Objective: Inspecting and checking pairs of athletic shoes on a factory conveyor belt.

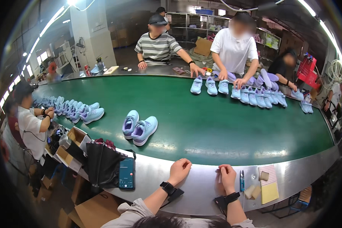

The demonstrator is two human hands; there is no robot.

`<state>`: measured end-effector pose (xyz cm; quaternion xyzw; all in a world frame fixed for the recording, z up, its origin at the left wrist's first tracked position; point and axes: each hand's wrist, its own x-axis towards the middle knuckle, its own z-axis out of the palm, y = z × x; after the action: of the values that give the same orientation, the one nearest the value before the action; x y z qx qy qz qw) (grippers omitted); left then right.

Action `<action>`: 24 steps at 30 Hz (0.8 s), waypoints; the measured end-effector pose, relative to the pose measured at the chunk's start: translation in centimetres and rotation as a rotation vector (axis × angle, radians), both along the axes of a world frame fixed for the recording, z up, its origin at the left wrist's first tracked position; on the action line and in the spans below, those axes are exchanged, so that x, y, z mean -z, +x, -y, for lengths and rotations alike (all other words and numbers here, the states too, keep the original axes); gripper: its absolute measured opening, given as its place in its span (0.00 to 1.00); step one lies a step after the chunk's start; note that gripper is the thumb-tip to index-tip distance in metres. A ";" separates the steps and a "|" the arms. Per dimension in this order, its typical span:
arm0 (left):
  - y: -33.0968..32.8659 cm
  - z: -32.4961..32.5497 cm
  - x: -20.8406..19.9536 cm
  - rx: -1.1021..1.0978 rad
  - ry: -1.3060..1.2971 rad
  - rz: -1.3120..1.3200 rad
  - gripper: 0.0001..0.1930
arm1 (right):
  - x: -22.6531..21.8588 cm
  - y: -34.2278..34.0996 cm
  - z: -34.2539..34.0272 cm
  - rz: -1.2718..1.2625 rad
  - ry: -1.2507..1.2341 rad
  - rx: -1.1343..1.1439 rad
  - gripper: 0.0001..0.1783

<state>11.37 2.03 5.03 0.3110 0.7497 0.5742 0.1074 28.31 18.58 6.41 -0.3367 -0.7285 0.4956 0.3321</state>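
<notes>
Head view: both hands rest on the steel bench [201, 182], on the near side of the green belt [201, 125]. Left hand [179, 168] is curled into a loose fist, knuckles just short of the belt's near edge; grip closed, nothing seen in it. Right hand [227, 174] is also curled, fingers folded under, lying flat on the bench; cannot tell if anything small is held inside. Both wrists carry a dark band.

Just right of the right hand lies a blue pen [241, 181], close but apart. Further right from the pen is a checked pad over a yellow sheet [269, 184], with two pale blocks [252, 192] at its left edge and a small one on top.

Left of the left hand, well apart, a phone [127, 173] with a lit screen lies at the bench edge, beside a folded dark umbrella [102, 163]. Beyond the umbrella, away from the belt, sit open cardboard boxes [74, 144]; contents are dark and too small to make out.

On the belt, up-left of the left hand, a pair of light blue shoes [139, 127] with purple lining stands side by side, well apart from both hands. More shoes form a row [70, 110] at the belt's far left, near a seated person, and another row [247, 95] on the belt's far side, where three other people work. Wire shelves behind them hold things too blurred to name.
</notes>
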 end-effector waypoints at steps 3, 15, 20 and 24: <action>0.0 0.0 0.1 0.006 -0.016 -0.018 0.07 | 0.3 0.1 0.0 -0.014 0.003 0.007 0.07; -0.4 -0.9 -0.2 -0.016 -0.053 -0.041 0.07 | 0.1 -1.4 -0.3 0.022 0.008 0.095 0.08; -0.2 -1.1 0.1 -0.041 -0.049 -0.054 0.07 | 0.0 -1.6 0.0 0.060 0.063 0.152 0.08; -0.2 -0.6 0.0 -0.047 -0.030 -0.045 0.07 | 0.1 -1.7 0.4 0.024 0.022 0.165 0.08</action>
<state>11.21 2.58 4.98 0.3045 0.7675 0.5582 0.0815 26.65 18.15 6.36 -0.3976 -0.7077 0.4545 0.3668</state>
